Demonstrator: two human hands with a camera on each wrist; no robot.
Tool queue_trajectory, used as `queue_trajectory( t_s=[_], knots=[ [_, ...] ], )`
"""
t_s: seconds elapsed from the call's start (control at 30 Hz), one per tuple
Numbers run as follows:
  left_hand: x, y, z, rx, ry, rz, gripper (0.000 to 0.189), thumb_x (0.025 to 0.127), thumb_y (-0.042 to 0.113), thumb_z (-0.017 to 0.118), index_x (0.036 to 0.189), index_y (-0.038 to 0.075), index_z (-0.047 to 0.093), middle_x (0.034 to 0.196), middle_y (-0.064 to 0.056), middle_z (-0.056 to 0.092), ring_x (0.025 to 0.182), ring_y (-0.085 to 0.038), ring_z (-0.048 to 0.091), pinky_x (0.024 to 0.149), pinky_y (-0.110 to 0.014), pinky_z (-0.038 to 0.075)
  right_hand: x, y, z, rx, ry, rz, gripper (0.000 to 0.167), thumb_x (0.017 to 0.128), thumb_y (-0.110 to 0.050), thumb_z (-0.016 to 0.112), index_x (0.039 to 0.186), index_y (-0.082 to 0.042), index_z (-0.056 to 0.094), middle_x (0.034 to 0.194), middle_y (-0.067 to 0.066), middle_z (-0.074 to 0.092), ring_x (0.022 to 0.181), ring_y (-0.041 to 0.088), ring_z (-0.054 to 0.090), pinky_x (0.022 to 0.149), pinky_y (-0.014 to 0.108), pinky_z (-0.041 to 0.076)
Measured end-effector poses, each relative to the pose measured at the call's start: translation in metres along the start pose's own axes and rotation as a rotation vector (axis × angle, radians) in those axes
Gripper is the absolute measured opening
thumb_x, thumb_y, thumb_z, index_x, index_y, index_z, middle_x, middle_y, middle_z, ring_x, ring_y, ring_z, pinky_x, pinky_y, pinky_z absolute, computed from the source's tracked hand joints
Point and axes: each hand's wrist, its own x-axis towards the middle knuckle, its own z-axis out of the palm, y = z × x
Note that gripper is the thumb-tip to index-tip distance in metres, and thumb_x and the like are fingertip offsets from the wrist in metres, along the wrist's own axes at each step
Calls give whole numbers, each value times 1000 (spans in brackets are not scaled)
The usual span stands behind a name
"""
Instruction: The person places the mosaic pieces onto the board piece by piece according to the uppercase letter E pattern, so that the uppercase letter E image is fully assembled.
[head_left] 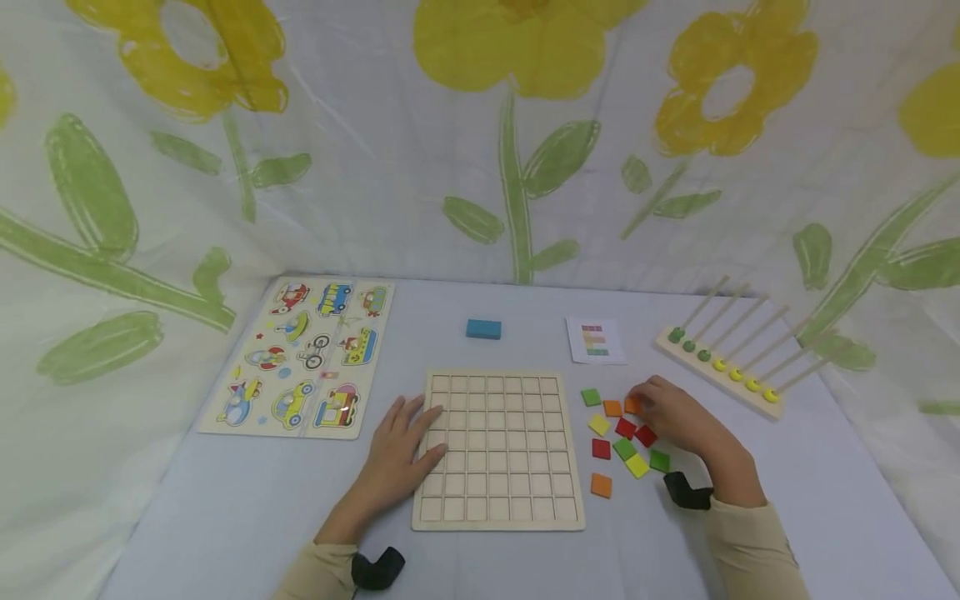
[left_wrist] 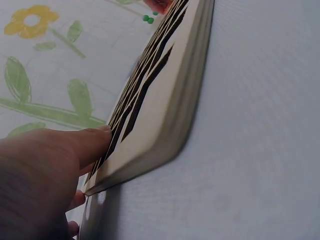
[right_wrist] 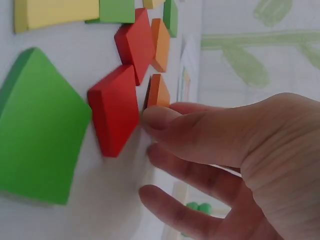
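A wooden grid board (head_left: 498, 450) with rows of square recesses lies flat in the middle of the table. My left hand (head_left: 397, 467) rests on its left edge, fingers spread and thumb over the rim; in the left wrist view the thumb lies along the board's side (left_wrist: 170, 115). To the board's right, my right hand (head_left: 678, 417) pinches an orange square tile (right_wrist: 159, 92) between thumb and forefinger. Close by are two red tiles (right_wrist: 117, 112), another orange tile (head_left: 612, 408) and a large-looking green tile (right_wrist: 42, 130) in the right wrist view.
More loose tiles in yellow (head_left: 637, 465), green and red lie right of the board. Behind stand a blue block (head_left: 483, 329) and a printed pattern card (head_left: 596, 342). A vehicle picture puzzle (head_left: 300, 367) is at left, a peg rack with beads (head_left: 723, 375) at right.
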Motion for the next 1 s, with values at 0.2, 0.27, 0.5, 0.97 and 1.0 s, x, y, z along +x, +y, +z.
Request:
queue_trajectory(
  t_s=[0.2,0.27,0.5,0.97,1.0],
  knots=[
    [0,1,-1,6,14,17,55,92,35,61,141,15,48,151,-16,32,144,-41,12,110,-66,15,-3,-8,-6,25,30,7,32,92,-13,64,122,-4,59,114,10,57,102,28,56,88,47,52],
    [0,1,-1,14,12,16,55,92,35,61,140,15,48,151,-16,32,144,-41,12,110,-66,15,-2,-15,-9,33,48,-24,32,91,-13,65,121,-5,58,114,9,58,102,28,56,88,46,52],
    [1,1,-2,9,12,16,55,92,37,61,141,16,48,152,-15,31,145,-39,12,110,-65,14,9,-55,-9,73,66,-152,27,91,-7,64,117,-9,57,115,5,57,105,26,56,86,43,51],
    [-1,1,-1,13,11,17,55,92,38,61,141,17,48,152,-14,32,145,-38,13,110,-64,16,47,-137,23,43,29,-398,17,93,-13,62,110,-12,61,109,-2,59,99,13,57,87,33,50],
    [-2,1,-1,10,11,17,55,92,38,61,141,17,48,152,-14,32,144,-38,13,110,-64,16,50,-142,26,34,25,-417,17,93,-13,63,109,-11,61,109,-2,59,98,12,57,86,32,50]
  ],
)
